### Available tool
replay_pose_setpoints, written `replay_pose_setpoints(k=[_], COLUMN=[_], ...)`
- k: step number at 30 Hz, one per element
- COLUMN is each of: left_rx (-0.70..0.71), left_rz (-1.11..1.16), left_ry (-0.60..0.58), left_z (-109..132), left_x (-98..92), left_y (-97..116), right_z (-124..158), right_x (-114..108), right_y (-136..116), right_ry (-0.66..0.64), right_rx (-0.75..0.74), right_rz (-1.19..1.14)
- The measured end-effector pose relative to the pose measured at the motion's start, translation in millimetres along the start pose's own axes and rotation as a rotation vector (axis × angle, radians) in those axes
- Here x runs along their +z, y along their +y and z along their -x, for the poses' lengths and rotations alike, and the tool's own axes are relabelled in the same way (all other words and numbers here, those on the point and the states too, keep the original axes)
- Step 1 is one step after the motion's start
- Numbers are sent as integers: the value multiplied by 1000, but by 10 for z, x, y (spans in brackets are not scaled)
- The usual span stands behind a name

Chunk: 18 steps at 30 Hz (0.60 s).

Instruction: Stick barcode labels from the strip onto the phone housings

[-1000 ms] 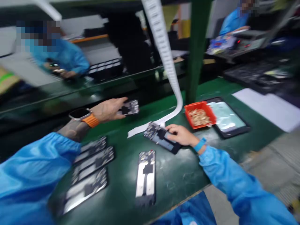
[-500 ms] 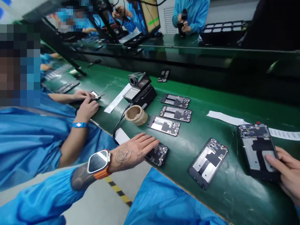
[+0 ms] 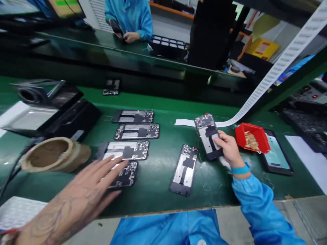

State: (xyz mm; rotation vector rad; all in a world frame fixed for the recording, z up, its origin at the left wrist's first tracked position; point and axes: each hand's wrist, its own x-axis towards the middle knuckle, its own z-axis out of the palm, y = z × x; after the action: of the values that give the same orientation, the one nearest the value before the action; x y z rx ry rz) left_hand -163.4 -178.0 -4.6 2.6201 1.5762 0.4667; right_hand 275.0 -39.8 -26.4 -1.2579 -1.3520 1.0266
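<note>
My right hand [image 3: 228, 149] holds an opened smartphone [image 3: 208, 134] by its lower right edge, thumb on the inside; the circuit board shows at its top end. Flat, with fingers stretched out, my left hand [image 3: 94, 183] reaches over the nearest opened smartphone [image 3: 127, 175] of a row. Its fingertips overlap that phone and the edge of another opened smartphone [image 3: 139, 149]; whether they touch is unclear. Between my hands another opened smartphone [image 3: 182, 172] lies on the green bench. Two more, a third phone [image 3: 138, 131] and a fourth phone [image 3: 133, 116], lie further back.
On the left stand a round tan pot [image 3: 81, 156] and a black device [image 3: 84, 119]. To the right are a red bin [image 3: 241, 137] of small tan pieces and a tablet-like screen [image 3: 277, 154]. A white label strip [image 3: 276, 73] hangs down. Across the bench a co-worker [image 3: 135, 17] handles something dark.
The view has swung right, bringing the red bin and the screen into sight. My right hand still holds its smartphone. My left hand stays over the near phone, its fingers now more spread.
</note>
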Motion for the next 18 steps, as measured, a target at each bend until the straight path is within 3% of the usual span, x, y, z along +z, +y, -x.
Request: replay_pose_setpoints(k=[2,4,5,7,9,12,15,18], left_rx=[-73,-152,-203,-286,-465,-659,-695,-729], left_rz=[278,762,1066,1615,1984,2265,2346,2327], left_ry=[6,14,71,193,254,295,321,308], left_z=[-354,-862,-1138,-1625,-1916,-1990,-1915,-1872], left_x=[18,139,232,438,609,703,641,609], left_y=[399,794,942,1110,1160,1163,1160,1187], right_z=[28,60,74,98,126,188,258,310], right_x=[250,493,597,747,817,821,816,858], right_y=[-162,-273,-299,-295,-245,-183,-183,-204], right_ry=[-48,-96,-110,-114,-106,-130,-154,-70], right_rx=[-33,-26,-13,-6,-38,-93,-109,-174], right_rz=[-44,-93,-112,-123,-83,23,88,192])
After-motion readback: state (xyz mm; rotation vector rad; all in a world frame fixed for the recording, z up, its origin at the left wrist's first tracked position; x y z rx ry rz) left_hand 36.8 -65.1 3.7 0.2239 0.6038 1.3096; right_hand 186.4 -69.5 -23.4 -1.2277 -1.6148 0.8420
